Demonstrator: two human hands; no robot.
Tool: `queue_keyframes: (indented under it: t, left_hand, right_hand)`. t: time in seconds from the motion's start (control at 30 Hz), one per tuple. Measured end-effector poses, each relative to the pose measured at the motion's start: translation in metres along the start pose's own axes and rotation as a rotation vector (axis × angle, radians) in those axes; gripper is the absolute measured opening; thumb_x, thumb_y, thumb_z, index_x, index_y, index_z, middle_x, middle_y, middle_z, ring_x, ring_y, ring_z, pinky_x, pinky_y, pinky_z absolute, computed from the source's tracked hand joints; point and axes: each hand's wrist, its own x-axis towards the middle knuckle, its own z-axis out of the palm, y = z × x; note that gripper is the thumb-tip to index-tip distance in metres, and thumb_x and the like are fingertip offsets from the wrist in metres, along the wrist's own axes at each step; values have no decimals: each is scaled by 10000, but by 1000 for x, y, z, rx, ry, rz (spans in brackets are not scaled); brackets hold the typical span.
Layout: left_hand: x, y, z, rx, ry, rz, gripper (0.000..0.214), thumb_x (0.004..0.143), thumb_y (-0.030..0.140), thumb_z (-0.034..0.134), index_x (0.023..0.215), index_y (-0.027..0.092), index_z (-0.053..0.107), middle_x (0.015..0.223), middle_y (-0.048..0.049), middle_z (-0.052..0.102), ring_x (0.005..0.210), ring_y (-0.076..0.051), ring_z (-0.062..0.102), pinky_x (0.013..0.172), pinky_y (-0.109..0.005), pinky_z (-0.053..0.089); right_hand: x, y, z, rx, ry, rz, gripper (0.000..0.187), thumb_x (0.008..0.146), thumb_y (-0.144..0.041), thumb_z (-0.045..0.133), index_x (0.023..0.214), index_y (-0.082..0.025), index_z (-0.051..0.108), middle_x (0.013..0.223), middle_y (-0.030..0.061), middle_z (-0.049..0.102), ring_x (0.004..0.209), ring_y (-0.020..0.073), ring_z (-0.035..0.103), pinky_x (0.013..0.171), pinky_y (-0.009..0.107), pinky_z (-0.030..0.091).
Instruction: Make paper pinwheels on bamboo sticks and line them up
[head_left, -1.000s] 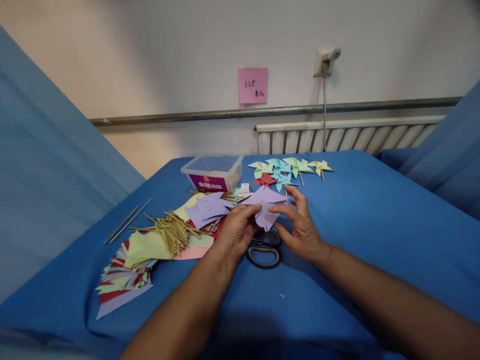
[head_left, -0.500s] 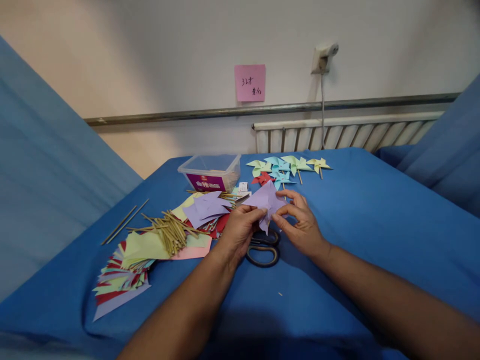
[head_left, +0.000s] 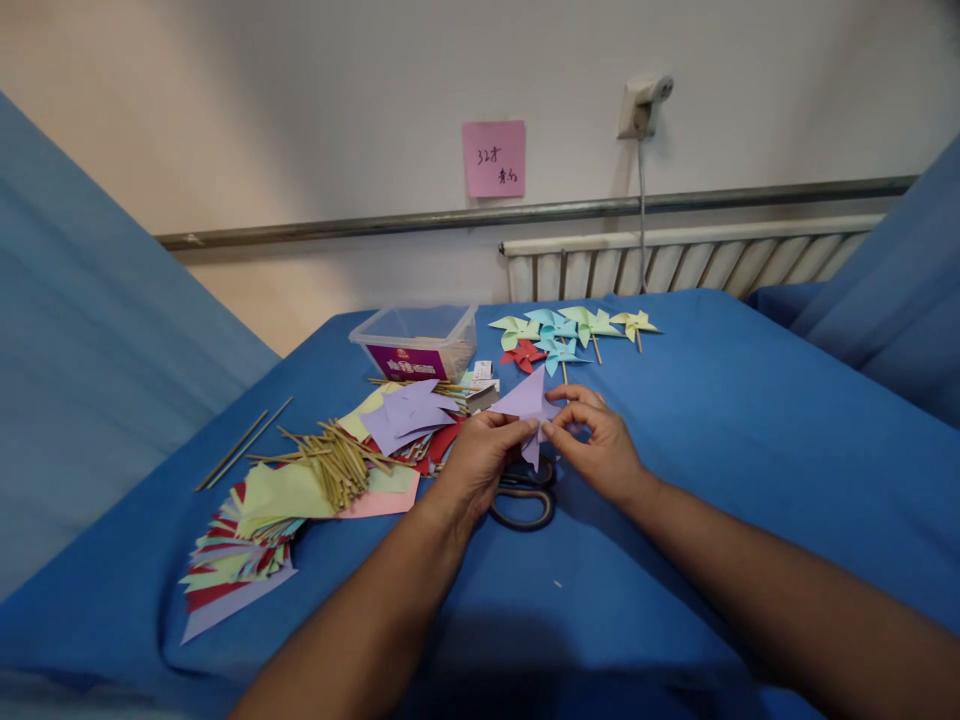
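Observation:
Both hands hold a purple paper pinwheel (head_left: 528, 396) above the table, its blades partly folded toward the centre. My left hand (head_left: 481, 460) pinches it from the left with thumb and fingers. From the right, my right hand (head_left: 598, 440) grips the paper near its middle between thumb and fingertips; the fingers hide part of it. Black-handled scissors (head_left: 525, 508) lie on the blue cloth just below, their blades out of sight. Left of my hands rest purple paper pieces (head_left: 411, 416) and a heap of thin sticks (head_left: 341, 468).
Several finished pinwheels (head_left: 559, 330) lie at the back. A clear plastic box (head_left: 412, 345) with a purple label stands left of them. Fanned coloured paper (head_left: 236, 560) and two loose sticks (head_left: 244, 445) are at the left. Behind the blue-covered table (head_left: 720, 420) is a radiator (head_left: 690, 255).
The right blade of the purple pinwheel is folded further in toward the centre, and my right fingers have closed nearer the middle. The whole view has shifted slightly.

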Motion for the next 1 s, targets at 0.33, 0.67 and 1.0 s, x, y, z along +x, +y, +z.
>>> queue_keyframes:
  t: [0.33,0.67,1.0]
  left_hand:
    - [1,-2,-1,32,27,6,240,546,258,854,616,107,682,557,-26,604,483,-92,485,510,-245,343]
    - [-1,0,0,52,31,-7,237,559,273,843,609,105,683,549,-26,602,477,-92,486,500,-238,342]
    - [-2,0,2,81,45,17,205,563,251,822,629,104,697,550,-25,612,464,-89,482,484,-232,333]
  right_hand:
    - [-2,-3,1,51,9,59,152,802,-269,659,661,-216,635,1092,94,676,1036,252,613,818,391,481]
    - [-2,-7,2,97,22,101,163,794,-280,649,647,-211,633,1051,99,688,989,247,631,797,380,471]
    - [-4,-9,4,127,5,127,207,798,-304,647,616,-212,609,1040,96,684,1000,249,634,828,393,478]
